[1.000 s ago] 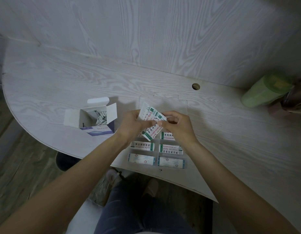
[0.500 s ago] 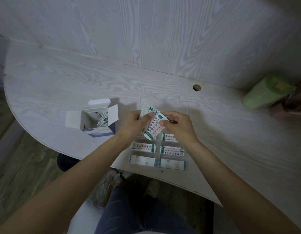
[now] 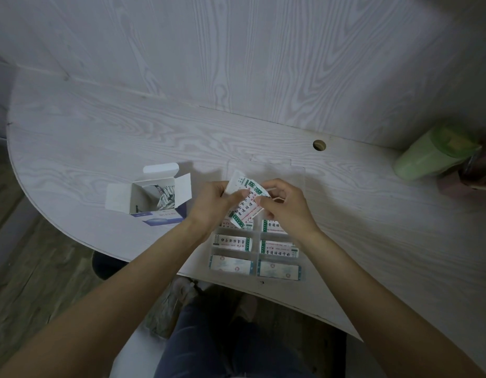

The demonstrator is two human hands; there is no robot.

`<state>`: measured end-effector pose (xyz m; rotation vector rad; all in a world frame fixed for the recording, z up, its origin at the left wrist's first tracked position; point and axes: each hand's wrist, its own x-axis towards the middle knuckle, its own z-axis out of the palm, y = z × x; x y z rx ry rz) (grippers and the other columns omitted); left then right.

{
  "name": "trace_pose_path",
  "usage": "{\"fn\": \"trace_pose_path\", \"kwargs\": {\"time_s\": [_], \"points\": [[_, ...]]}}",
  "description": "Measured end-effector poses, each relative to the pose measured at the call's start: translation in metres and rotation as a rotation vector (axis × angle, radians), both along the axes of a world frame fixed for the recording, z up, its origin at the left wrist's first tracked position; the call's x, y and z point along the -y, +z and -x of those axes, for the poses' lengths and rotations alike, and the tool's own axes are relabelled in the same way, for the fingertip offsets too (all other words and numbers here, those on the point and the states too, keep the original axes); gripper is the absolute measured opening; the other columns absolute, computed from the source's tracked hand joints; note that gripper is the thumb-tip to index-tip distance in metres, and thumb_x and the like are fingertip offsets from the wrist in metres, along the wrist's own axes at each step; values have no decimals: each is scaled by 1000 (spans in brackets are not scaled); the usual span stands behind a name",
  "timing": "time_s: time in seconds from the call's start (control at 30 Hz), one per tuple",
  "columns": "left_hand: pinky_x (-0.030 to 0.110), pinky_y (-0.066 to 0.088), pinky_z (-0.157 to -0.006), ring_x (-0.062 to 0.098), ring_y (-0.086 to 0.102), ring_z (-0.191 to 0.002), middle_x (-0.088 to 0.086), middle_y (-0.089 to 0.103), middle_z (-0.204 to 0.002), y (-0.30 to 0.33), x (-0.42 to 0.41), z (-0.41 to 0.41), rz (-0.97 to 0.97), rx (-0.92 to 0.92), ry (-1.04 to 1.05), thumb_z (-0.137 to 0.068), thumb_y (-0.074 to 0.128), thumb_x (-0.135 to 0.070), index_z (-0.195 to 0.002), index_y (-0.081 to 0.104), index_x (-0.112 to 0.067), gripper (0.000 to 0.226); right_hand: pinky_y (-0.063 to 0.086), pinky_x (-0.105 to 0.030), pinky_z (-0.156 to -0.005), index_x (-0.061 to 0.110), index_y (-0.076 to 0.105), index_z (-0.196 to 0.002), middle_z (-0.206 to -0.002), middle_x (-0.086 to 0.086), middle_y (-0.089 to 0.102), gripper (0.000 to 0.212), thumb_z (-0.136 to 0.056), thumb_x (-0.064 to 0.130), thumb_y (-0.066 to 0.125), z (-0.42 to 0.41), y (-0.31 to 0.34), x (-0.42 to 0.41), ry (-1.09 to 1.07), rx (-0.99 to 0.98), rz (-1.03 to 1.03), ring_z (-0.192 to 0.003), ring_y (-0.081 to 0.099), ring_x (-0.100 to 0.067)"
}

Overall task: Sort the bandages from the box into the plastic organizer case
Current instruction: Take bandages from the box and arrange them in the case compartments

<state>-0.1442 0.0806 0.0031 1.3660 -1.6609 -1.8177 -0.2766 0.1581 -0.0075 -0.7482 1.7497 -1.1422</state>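
Over the far end of the clear plastic organizer case [image 3: 256,258] both hands hold a small fanned stack of wrapped bandages [image 3: 246,204], white with green ends and printed text. My left hand [image 3: 213,204] grips the stack from the left with the thumb on top. My right hand [image 3: 284,205] pinches its right edge. The case's compartments hold flat bandages in two columns. The open white and blue bandage box [image 3: 154,197] stands left of my hands with more bandages inside.
The case's clear lid [image 3: 280,170] lies open flat beyond the hands. A cable hole [image 3: 319,145] is in the tabletop behind. A green cylinder [image 3: 432,152] and dark clutter sit at the far right. The curved table edge runs just under the case.
The hands have shifted the bandage stack slightly, fanning it a little differently. The box and case have not moved.
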Motion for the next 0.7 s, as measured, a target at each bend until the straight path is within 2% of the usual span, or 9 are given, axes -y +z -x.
{"fn": "trace_pose_path", "kwargs": {"time_s": [0.13, 0.2, 0.3, 0.37, 0.47, 0.57, 0.63, 0.7], "points": [[16, 53, -54, 1, 67, -60, -7, 69, -75, 3, 4, 3, -1, -4, 24, -86, 66, -10, -92, 70, -13, 8, 46, -16, -52, 13, 64, -89, -80, 2, 63, 10, -89, 3, 62, -1, 1, 0, -17, 50, 20, -50, 55, 3], [19, 55, -59, 6, 68, -65, -5, 71, -77, 4, 5, 3, -16, 9, 17, -86, 66, -11, -95, 71, -11, 10, 46, -17, -52, 14, 63, -85, -76, 5, 62, 11, -89, 4, 62, -1, 1, 1, -22, 35, 20, -55, 56, 1], [34, 57, -74, 21, 70, -79, 4, 73, -85, 1, 5, 3, -58, 15, 2, -90, 62, -18, -89, 70, -15, 8, 46, -17, -54, 17, 61, -80, -78, 5, 61, 14, -89, 6, 62, -1, 0, 1, -39, -21, 17, -65, 55, -8], [38, 56, -78, 23, 70, -79, 5, 73, -85, 1, 4, 2, -52, 27, -8, -93, 58, -19, -85, 69, -18, 14, 43, -13, -53, 18, 59, -77, -80, 3, 62, 16, -89, 7, 62, 0, -1, 0, -58, -18, 7, -67, 54, -8], [36, 56, -74, 18, 68, -73, 4, 71, -83, 0, 5, 1, -14, 61, 5, -94, 56, -20, -86, 68, -15, 16, 41, -12, -50, 11, 59, -82, -79, 2, 64, 10, -90, 7, 61, 3, -2, -2, -78, 32, -10, -58, 54, -3], [32, 57, -70, 16, 67, -76, 5, 70, -90, 0, 5, -2, -32, 69, 50, -98, 49, -20, -104, 65, -10, 20, 42, -16, -48, 6, 59, -87, -77, 0, 66, 4, -91, 6, 60, 4, -2, -4, -81, 77, -17, -51, 52, -1], [23, 55, -60, 12, 66, -71, 3, 68, -90, 1, 4, -4, -45, 82, 45, -101, 41, -20, -105, 60, -9, 22, 45, -19, -49, 6, 58, -91, -80, -3, 66, 2, -91, 4, 59, 4, -2, -5, -90, 106, -14, -52, 51, -4], [18, 47, -49, 5, 62, -59, 0, 65, -84, 3, 2, -7, -17, 158, -32, -103, 35, -21, -99, 54, -9, 23, 48, -20, -51, 7, 58, -100, -85, -5, 68, 11, -90, 3, 60, 3, -3, -5, -115, 132, -9, -53, 52, -7]]}}
